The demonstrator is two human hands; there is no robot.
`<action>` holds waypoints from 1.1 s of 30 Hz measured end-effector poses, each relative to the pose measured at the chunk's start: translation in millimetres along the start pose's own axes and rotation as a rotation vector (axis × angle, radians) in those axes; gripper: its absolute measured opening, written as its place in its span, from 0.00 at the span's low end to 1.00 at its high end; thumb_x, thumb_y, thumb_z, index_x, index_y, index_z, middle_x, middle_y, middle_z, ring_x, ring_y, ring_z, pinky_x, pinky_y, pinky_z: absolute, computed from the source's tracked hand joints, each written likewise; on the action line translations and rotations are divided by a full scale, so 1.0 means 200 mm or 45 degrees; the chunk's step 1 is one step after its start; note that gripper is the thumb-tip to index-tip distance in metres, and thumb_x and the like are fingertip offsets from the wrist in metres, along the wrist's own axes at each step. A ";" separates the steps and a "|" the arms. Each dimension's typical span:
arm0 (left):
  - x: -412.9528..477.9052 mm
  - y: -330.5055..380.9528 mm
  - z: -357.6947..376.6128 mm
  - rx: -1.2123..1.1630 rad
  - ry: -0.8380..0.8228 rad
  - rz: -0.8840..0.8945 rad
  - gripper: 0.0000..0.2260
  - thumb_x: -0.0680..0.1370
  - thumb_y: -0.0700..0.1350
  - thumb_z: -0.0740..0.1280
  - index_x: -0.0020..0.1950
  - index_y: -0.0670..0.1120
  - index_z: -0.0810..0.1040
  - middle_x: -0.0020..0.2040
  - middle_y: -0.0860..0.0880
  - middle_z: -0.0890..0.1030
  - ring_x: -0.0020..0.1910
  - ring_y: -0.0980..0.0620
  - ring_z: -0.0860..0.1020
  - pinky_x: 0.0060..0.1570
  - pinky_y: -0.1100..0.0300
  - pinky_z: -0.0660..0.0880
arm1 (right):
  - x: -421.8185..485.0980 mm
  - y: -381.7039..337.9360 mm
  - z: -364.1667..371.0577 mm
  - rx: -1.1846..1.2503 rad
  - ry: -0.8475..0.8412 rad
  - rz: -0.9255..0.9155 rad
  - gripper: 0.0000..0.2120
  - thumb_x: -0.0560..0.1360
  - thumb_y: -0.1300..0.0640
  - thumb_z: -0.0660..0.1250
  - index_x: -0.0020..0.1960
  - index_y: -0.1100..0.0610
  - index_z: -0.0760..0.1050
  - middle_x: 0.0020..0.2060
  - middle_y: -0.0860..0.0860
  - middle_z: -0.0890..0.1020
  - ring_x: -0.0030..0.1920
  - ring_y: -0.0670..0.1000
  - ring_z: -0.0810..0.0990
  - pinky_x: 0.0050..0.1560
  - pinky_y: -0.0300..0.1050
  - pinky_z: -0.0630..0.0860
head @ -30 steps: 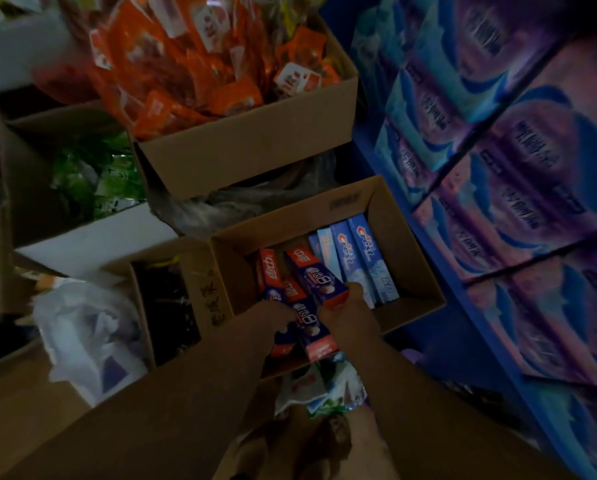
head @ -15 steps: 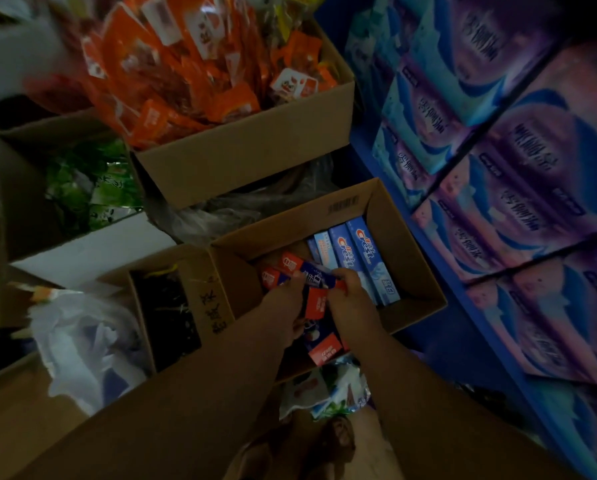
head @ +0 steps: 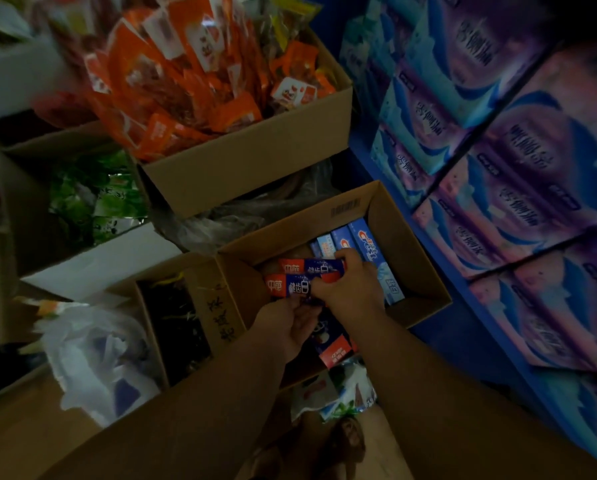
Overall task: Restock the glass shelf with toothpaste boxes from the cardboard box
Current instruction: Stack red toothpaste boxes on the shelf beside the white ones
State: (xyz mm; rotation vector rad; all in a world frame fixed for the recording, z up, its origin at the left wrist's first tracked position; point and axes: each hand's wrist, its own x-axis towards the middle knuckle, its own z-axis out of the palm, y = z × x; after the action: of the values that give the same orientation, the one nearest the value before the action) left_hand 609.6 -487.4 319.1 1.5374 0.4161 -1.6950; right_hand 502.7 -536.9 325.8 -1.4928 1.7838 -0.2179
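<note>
Leftmost, the left hand (head: pixel 290 327) pinches the near end of red-and-navy toothpaste boxes (head: pixel 295 284) above the open brown cardboard box (head: pixel 425 271); the right hand (head: pixel 350 289) grips their far end, beside light-blue toothpaste cartons (head: pixel 373 261) lying inside.

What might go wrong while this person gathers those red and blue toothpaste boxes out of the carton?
1. The right hand spans two red and blue toothpaste boxes at once while the left hand pinches from below; one box could slip back into the cardboard box.
2. The scene is dim and crowded; lifting the stack might snag the carton wall or disturb the light blue boxes alongside.
</note>
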 end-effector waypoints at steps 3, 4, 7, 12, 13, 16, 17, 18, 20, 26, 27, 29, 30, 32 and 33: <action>-0.06 0.04 0.02 0.142 -0.027 0.073 0.12 0.81 0.49 0.62 0.58 0.43 0.74 0.59 0.42 0.78 0.56 0.45 0.77 0.57 0.50 0.75 | -0.04 0.00 -0.17 0.179 0.040 0.089 0.27 0.65 0.44 0.71 0.62 0.42 0.66 0.53 0.50 0.71 0.48 0.54 0.76 0.45 0.49 0.76; -0.09 0.07 0.03 0.197 -0.012 0.129 0.14 0.80 0.52 0.63 0.60 0.45 0.74 0.60 0.43 0.77 0.55 0.45 0.76 0.56 0.50 0.75 | -0.06 0.00 -0.25 0.269 0.062 0.115 0.26 0.66 0.44 0.71 0.60 0.42 0.66 0.52 0.49 0.73 0.48 0.54 0.77 0.46 0.51 0.78; -0.21 0.17 0.06 0.356 0.031 0.300 0.19 0.79 0.58 0.62 0.61 0.45 0.73 0.55 0.45 0.78 0.52 0.46 0.75 0.57 0.48 0.73 | -0.14 -0.02 -0.48 0.461 0.175 0.102 0.20 0.69 0.46 0.72 0.56 0.44 0.66 0.48 0.46 0.76 0.46 0.50 0.78 0.50 0.50 0.78; -0.53 0.42 0.24 0.388 -0.074 0.519 0.25 0.77 0.61 0.62 0.60 0.41 0.76 0.49 0.42 0.81 0.45 0.44 0.80 0.44 0.50 0.78 | -0.35 -0.16 -0.86 0.674 0.314 -0.059 0.16 0.70 0.50 0.73 0.52 0.45 0.69 0.44 0.45 0.79 0.43 0.45 0.80 0.47 0.46 0.79; -0.61 0.47 0.28 0.387 -0.092 0.556 0.24 0.76 0.62 0.64 0.56 0.42 0.77 0.46 0.41 0.81 0.43 0.43 0.80 0.45 0.48 0.79 | -0.40 -0.20 -0.92 0.692 0.345 -0.082 0.16 0.69 0.49 0.73 0.51 0.44 0.69 0.44 0.45 0.79 0.43 0.45 0.80 0.48 0.47 0.79; -0.86 0.58 0.40 0.423 -0.208 0.627 0.18 0.75 0.59 0.67 0.47 0.44 0.75 0.44 0.42 0.80 0.44 0.43 0.80 0.52 0.40 0.78 | -0.54 -0.33 -1.14 0.721 0.479 -0.134 0.17 0.63 0.43 0.73 0.48 0.44 0.71 0.44 0.47 0.81 0.46 0.51 0.82 0.53 0.54 0.79; -0.95 0.59 0.44 0.454 -0.270 0.647 0.14 0.76 0.56 0.67 0.47 0.45 0.74 0.44 0.43 0.80 0.44 0.44 0.79 0.50 0.42 0.78 | -0.59 -0.37 -1.22 0.706 0.511 -0.153 0.16 0.64 0.44 0.73 0.47 0.45 0.72 0.44 0.48 0.82 0.47 0.51 0.82 0.53 0.54 0.79; -1.03 0.61 0.48 0.484 -0.330 0.669 0.11 0.77 0.53 0.67 0.46 0.46 0.73 0.43 0.44 0.79 0.43 0.45 0.79 0.45 0.46 0.79 | -0.63 -0.40 -1.30 0.691 0.537 -0.184 0.15 0.64 0.44 0.73 0.46 0.46 0.72 0.43 0.48 0.82 0.47 0.52 0.82 0.53 0.53 0.78; -1.18 0.63 0.55 0.546 -0.464 0.672 0.07 0.77 0.47 0.65 0.50 0.44 0.74 0.46 0.43 0.79 0.44 0.46 0.78 0.41 0.52 0.75 | -0.76 -0.49 -1.46 0.680 0.576 -0.222 0.18 0.61 0.41 0.70 0.45 0.46 0.71 0.44 0.50 0.82 0.47 0.53 0.82 0.54 0.55 0.78; -1.61 0.66 0.83 0.463 -0.845 0.787 0.10 0.74 0.40 0.58 0.53 0.44 0.74 0.43 0.44 0.77 0.38 0.48 0.76 0.35 0.56 0.77 | -1.17 -0.69 -1.91 0.536 0.817 -0.463 0.12 0.72 0.49 0.70 0.52 0.47 0.70 0.39 0.43 0.78 0.37 0.42 0.78 0.40 0.40 0.75; -1.72 0.65 0.87 0.443 -0.914 0.838 0.09 0.76 0.39 0.56 0.51 0.44 0.74 0.42 0.45 0.77 0.37 0.49 0.77 0.31 0.59 0.78 | -1.26 -0.72 -1.99 0.535 0.863 -0.523 0.13 0.73 0.51 0.69 0.54 0.47 0.69 0.40 0.43 0.78 0.36 0.41 0.78 0.38 0.37 0.75; -1.92 0.64 0.97 0.403 -1.094 0.951 0.10 0.77 0.36 0.55 0.51 0.46 0.73 0.43 0.46 0.78 0.32 0.53 0.80 0.26 0.63 0.78 | -1.44 -0.76 -2.12 0.532 0.962 -0.645 0.17 0.75 0.53 0.68 0.62 0.47 0.67 0.45 0.44 0.78 0.39 0.40 0.79 0.38 0.32 0.76; -2.04 0.62 1.02 0.384 -1.176 1.016 0.12 0.77 0.35 0.54 0.53 0.46 0.74 0.43 0.46 0.77 0.31 0.54 0.80 0.28 0.63 0.78 | -1.52 -0.76 -2.18 0.508 1.021 -0.685 0.21 0.75 0.50 0.67 0.66 0.46 0.66 0.50 0.45 0.78 0.45 0.42 0.80 0.45 0.35 0.77; -2.28 0.57 1.10 0.352 -1.313 1.125 0.18 0.77 0.33 0.52 0.62 0.43 0.74 0.44 0.46 0.78 0.37 0.52 0.79 0.36 0.59 0.78 | -1.69 -0.74 -2.32 0.412 1.163 -0.736 0.27 0.74 0.44 0.66 0.71 0.43 0.62 0.61 0.47 0.74 0.56 0.47 0.77 0.57 0.47 0.76; -2.40 0.54 1.14 0.354 -1.390 1.160 0.20 0.77 0.32 0.52 0.65 0.43 0.73 0.45 0.45 0.78 0.39 0.51 0.78 0.39 0.59 0.77 | -1.77 -0.72 -2.38 0.377 1.233 -0.763 0.29 0.72 0.41 0.65 0.71 0.41 0.62 0.64 0.46 0.71 0.60 0.47 0.75 0.60 0.49 0.74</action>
State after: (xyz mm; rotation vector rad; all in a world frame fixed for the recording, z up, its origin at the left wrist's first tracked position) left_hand 508.3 -556.3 846.4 0.5593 -0.9650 -1.5410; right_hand 302.4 -424.7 893.1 -1.7938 1.7679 -1.6587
